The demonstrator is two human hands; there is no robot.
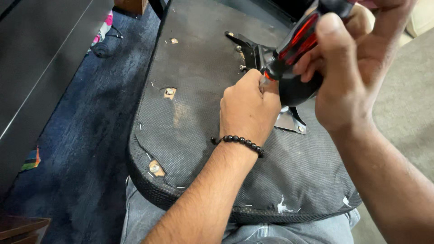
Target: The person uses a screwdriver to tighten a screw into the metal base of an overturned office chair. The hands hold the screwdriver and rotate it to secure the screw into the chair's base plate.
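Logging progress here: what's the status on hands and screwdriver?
Right hand grips screwdriver. Left hand steadies its tip at the bracket. Seat on lap, nothing blocking.

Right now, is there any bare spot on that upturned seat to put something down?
Yes: the black fabric underside is bare between the two screw holes along its left edge and the metal bracket, and again near the front edge below the beaded bracelet. It is crowded at the bracket, where the left hand, right hand and red-and-black screwdriver meet.

Red-and-black screwdriver handle (296, 43), black bead bracelet (239, 143), dark grey seat underside (199, 68), navy carpet (86, 135).
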